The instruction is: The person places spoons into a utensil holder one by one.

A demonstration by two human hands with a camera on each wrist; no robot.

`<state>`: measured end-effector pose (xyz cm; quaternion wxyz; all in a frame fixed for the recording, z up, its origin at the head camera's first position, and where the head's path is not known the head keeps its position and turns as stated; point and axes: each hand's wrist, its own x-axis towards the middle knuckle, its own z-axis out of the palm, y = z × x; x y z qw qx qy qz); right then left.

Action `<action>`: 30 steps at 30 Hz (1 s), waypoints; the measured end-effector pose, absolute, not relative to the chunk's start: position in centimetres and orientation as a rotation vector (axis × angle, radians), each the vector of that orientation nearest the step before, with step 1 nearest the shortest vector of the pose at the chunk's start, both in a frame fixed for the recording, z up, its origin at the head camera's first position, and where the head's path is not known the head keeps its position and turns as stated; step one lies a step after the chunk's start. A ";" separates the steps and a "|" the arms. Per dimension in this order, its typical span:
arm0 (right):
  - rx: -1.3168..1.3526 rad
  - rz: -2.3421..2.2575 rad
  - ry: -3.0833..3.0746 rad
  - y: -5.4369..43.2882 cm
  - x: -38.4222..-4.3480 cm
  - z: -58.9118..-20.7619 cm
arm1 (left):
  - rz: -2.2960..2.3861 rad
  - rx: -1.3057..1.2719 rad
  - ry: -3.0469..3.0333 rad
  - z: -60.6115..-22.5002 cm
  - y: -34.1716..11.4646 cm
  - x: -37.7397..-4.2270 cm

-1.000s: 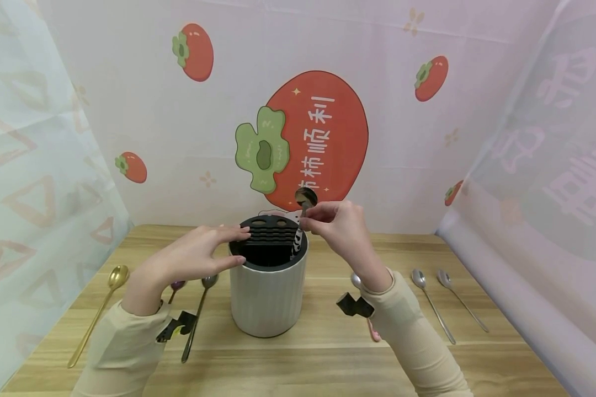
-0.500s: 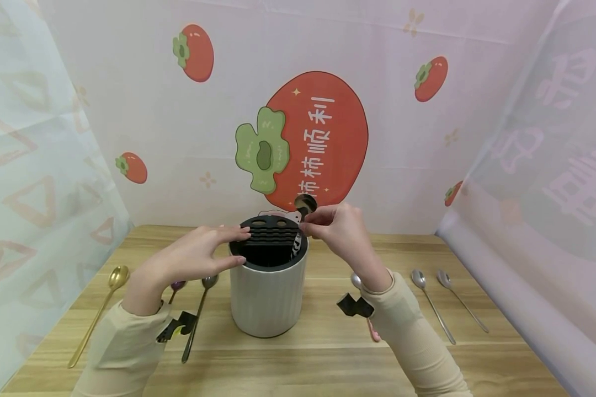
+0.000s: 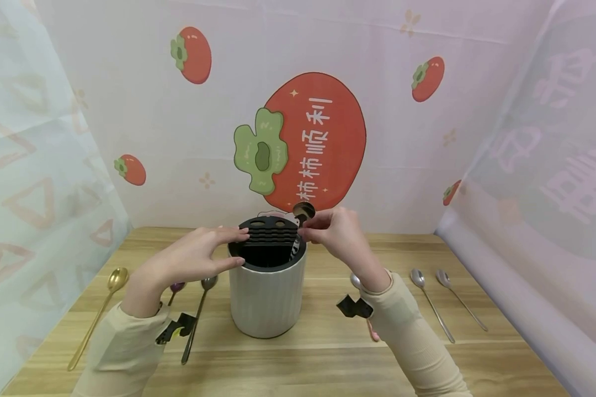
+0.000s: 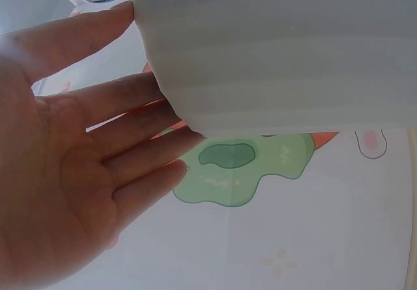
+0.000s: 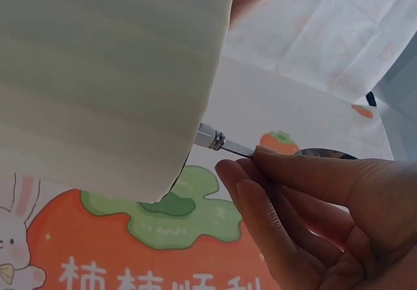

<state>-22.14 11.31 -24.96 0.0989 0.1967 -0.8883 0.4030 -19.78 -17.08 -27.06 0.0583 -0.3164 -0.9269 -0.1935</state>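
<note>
A spoon (image 3: 304, 210) with a patterned black-and-white handle stands bowl-up in the white ribbed utensil holder (image 3: 265, 303). My right hand (image 3: 335, 231) pinches its neck between thumb and fingers, just above the rim. In the right wrist view the handle (image 5: 207, 136) runs down past the holder's edge, its lower part hidden inside. My left hand (image 3: 198, 251) rests on the holder's left rim with fingers extended and spread; the left wrist view shows the fingertips (image 4: 166, 85) against the edge. The holder's black lid (image 3: 270, 236) has ridged slots, two round holes and a larger opening.
On the wooden table (image 3: 303, 366) lie a gold spoon (image 3: 99, 314), a purple spoon (image 3: 176, 288) and a dark spoon (image 3: 198, 314) at left. To the right are two silver spoons (image 3: 432, 303) (image 3: 459, 298) and a pink-handled spoon (image 3: 372, 331), partly behind my right forearm.
My right hand has lowered the spoon, so its bowl sits nearer the rim and more of the handle is inside the holder. My left hand stays in place.
</note>
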 end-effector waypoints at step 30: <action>0.569 1.118 -2.655 13.8 -22.3 -25.8 | -0.578 -0.941 -2.814 -27.2 -17.1 -19.7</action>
